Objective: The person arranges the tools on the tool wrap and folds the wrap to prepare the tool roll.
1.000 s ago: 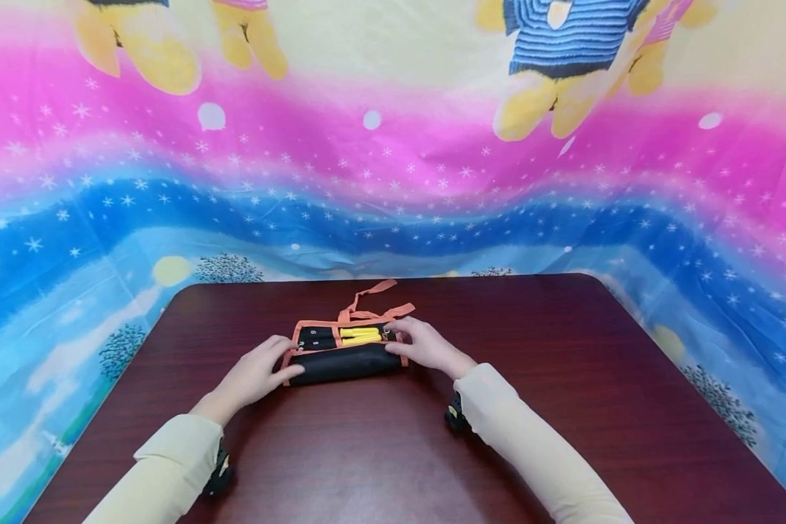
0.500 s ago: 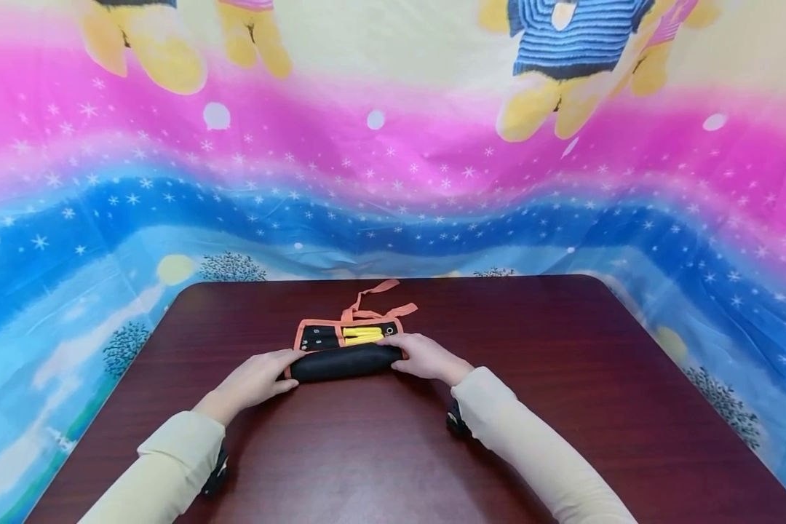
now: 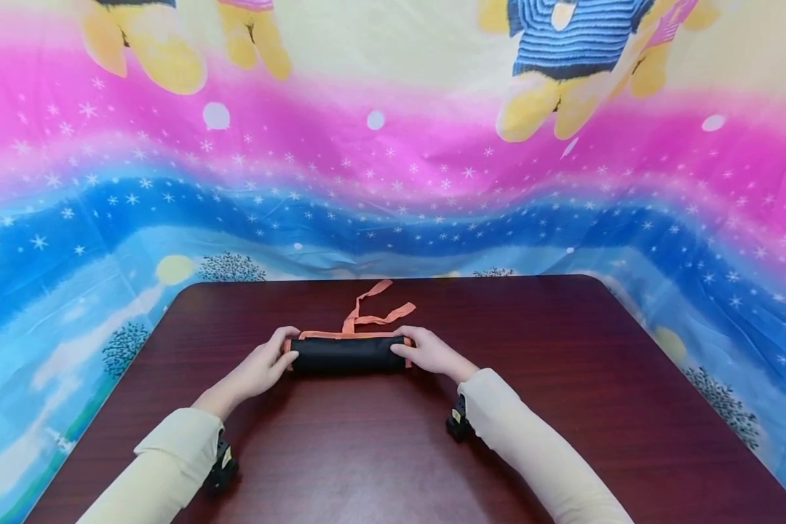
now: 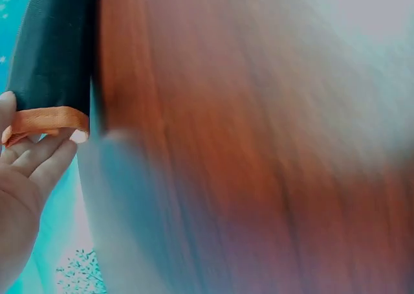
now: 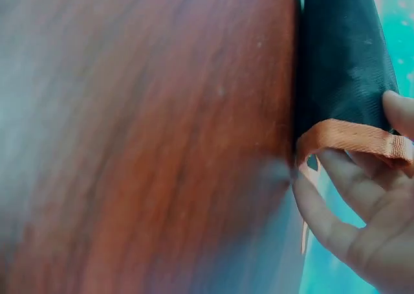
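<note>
A black tool roll [image 3: 347, 354] with orange edging lies across the far half of the table, rolled into a thick bundle. My left hand [image 3: 260, 367] grips its left end, thumb on the near face and fingers behind. At the other end my right hand [image 3: 434, 354] holds it the same way. In the left wrist view the orange-trimmed end of the tool roll [image 4: 55, 54] sits between thumb and fingers. The right wrist view shows fingers under the other end of the tool roll [image 5: 343, 61]. The pockets are hidden inside.
Orange tie straps [image 3: 386, 318] trail from the roll toward the far table edge. The dark red wooden table [image 3: 367, 451] stretches around it. A printed cloth backdrop [image 3: 393, 182] hangs behind and beside the table. Each wrist carries a small black camera [image 3: 221, 466].
The roll has turned away from me, covering the pocket strip with black tools and yellow handles that showed before. Both hands have shifted to grip its ends.
</note>
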